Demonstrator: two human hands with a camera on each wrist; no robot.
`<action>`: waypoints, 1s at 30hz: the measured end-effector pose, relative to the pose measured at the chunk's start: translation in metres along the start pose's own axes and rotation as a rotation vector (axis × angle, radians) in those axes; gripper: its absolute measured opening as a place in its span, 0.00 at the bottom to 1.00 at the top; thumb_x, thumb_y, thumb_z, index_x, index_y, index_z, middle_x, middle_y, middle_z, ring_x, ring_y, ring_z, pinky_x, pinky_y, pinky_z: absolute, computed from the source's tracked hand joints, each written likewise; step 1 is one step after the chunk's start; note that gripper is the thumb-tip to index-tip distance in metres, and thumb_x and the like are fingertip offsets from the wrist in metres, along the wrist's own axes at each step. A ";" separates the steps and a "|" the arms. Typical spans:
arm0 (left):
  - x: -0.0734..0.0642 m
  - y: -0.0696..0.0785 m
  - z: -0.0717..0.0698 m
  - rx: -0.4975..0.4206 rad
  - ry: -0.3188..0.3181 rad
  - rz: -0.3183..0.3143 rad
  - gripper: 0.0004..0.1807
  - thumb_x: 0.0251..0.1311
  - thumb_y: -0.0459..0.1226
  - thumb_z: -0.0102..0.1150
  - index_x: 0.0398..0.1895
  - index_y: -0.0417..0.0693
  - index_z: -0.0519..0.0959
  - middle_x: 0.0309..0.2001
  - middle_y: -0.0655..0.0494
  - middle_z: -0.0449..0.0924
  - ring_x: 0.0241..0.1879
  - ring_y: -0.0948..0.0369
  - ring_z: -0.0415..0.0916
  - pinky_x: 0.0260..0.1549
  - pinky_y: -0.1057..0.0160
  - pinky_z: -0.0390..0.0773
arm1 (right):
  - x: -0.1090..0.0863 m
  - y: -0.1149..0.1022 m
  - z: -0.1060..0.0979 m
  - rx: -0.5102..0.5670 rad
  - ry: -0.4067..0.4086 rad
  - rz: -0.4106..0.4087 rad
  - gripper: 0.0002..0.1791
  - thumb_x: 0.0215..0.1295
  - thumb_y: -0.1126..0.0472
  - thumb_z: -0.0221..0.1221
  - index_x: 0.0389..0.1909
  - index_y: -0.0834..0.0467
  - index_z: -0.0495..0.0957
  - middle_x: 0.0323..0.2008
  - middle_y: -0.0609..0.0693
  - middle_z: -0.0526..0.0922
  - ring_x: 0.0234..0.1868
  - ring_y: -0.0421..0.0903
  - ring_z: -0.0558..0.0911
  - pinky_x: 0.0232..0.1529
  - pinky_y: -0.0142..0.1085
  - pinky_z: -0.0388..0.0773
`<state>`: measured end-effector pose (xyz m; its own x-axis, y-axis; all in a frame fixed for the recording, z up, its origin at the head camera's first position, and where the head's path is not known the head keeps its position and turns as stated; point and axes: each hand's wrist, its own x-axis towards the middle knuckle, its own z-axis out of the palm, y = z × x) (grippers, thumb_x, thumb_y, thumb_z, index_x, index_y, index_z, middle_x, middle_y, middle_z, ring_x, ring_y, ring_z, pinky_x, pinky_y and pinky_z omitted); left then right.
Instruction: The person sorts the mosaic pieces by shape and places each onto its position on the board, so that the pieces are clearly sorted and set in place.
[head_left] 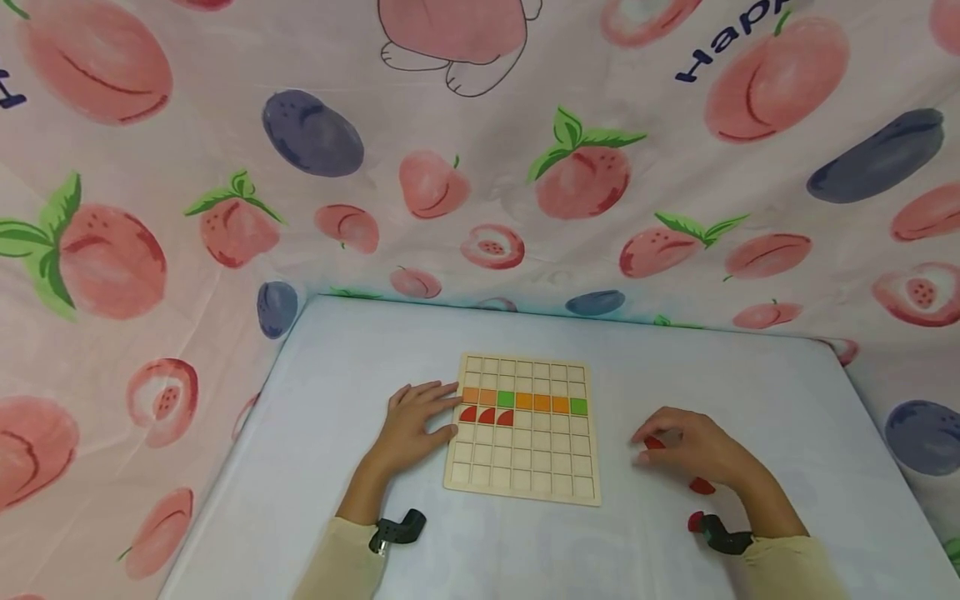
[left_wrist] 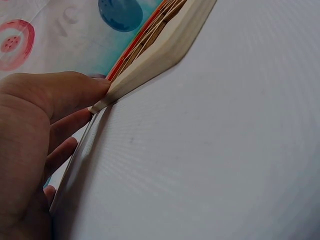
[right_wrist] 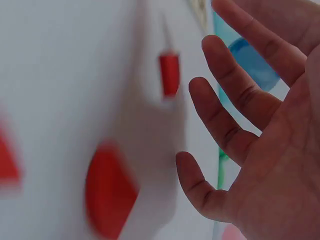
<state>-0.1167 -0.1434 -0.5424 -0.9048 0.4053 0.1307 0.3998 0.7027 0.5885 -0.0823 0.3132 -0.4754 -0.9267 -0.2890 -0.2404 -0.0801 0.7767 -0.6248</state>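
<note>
A pale wooden grid board (head_left: 525, 460) lies flat on the table. One row holds light orange, orange and green square tiles (head_left: 534, 402); below its left end sit three red quarter-round pieces (head_left: 487, 416). My left hand (head_left: 408, 429) rests at the board's left edge, fingers spread. In the left wrist view its thumb (left_wrist: 75, 95) touches the wooden rim. To the right of the board, my right hand (head_left: 693, 450) hovers over a loose red piece (head_left: 655, 443), thumb and index finger apart. The right wrist view shows its other fingers stretched out, with red pieces (right_wrist: 109, 192) on the table beside them.
Two more red pieces lie near my right wrist, one (head_left: 702, 485) beneath the hand and another (head_left: 696, 522) beside the black wrist camera (head_left: 726, 537). A white cloth covers the table (head_left: 375, 350). Fruit-printed fabric (head_left: 480, 167) hangs behind it and along the sides.
</note>
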 end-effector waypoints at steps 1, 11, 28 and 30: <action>0.000 0.000 0.000 -0.002 -0.001 0.000 0.26 0.62 0.46 0.66 0.64 0.58 0.81 0.72 0.61 0.73 0.75 0.53 0.63 0.74 0.37 0.49 | -0.003 0.004 -0.001 -0.006 -0.011 0.004 0.13 0.54 0.47 0.75 0.40 0.40 0.87 0.42 0.36 0.85 0.50 0.44 0.80 0.57 0.51 0.75; 0.000 0.000 0.000 -0.007 -0.006 -0.004 0.26 0.62 0.46 0.66 0.65 0.57 0.80 0.73 0.61 0.72 0.75 0.53 0.63 0.74 0.38 0.48 | -0.024 0.042 -0.011 -0.041 -0.157 -0.042 0.13 0.53 0.43 0.75 0.39 0.37 0.84 0.45 0.36 0.82 0.51 0.33 0.74 0.55 0.38 0.76; 0.000 0.002 -0.002 -0.028 -0.002 0.000 0.25 0.62 0.45 0.66 0.64 0.57 0.81 0.72 0.59 0.73 0.75 0.52 0.63 0.73 0.37 0.48 | -0.031 0.058 -0.012 -0.018 -0.211 -0.085 0.10 0.60 0.46 0.71 0.41 0.35 0.81 0.49 0.36 0.77 0.54 0.29 0.70 0.55 0.27 0.75; 0.000 0.002 -0.001 -0.026 -0.004 -0.002 0.25 0.62 0.45 0.66 0.64 0.57 0.81 0.72 0.60 0.73 0.75 0.52 0.63 0.74 0.37 0.48 | -0.030 0.059 -0.012 -0.022 -0.187 -0.100 0.08 0.64 0.47 0.68 0.42 0.36 0.81 0.47 0.35 0.79 0.53 0.30 0.72 0.54 0.28 0.75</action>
<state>-0.1162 -0.1431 -0.5404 -0.9048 0.4068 0.1263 0.3943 0.6879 0.6094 -0.0637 0.3744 -0.4968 -0.8293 -0.4628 -0.3131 -0.1785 0.7504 -0.6365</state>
